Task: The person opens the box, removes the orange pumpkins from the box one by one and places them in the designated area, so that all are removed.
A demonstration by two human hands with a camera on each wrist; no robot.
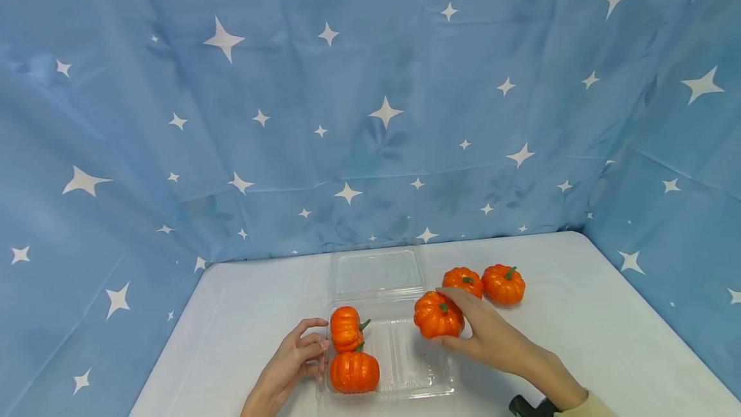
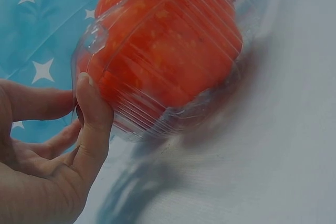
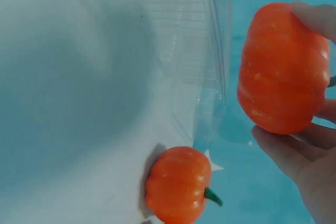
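A small orange pumpkin (image 1: 438,315) with a green stem is gripped between the thumb and fingers of my right hand (image 1: 496,334), above the right side of a clear plastic container (image 1: 408,356). Two more pumpkins sit in the container's left part: one tipped sideways (image 1: 345,329) at the back, another (image 1: 354,372) in front. My left hand (image 1: 294,358) pinches the container's left edge, thumb outside, as the left wrist view shows at the clear wall (image 2: 142,114). In the right wrist view the held pumpkin (image 3: 283,69) hangs beside the container's rim.
The container's hinged lid (image 1: 377,272) lies folded back behind it. Two pumpkins, one partly hidden (image 1: 461,280) behind my right hand and another (image 1: 503,284), stand at the back right of the white table (image 1: 243,314). A blue star-patterned curtain (image 1: 370,153) closes off the back and sides.
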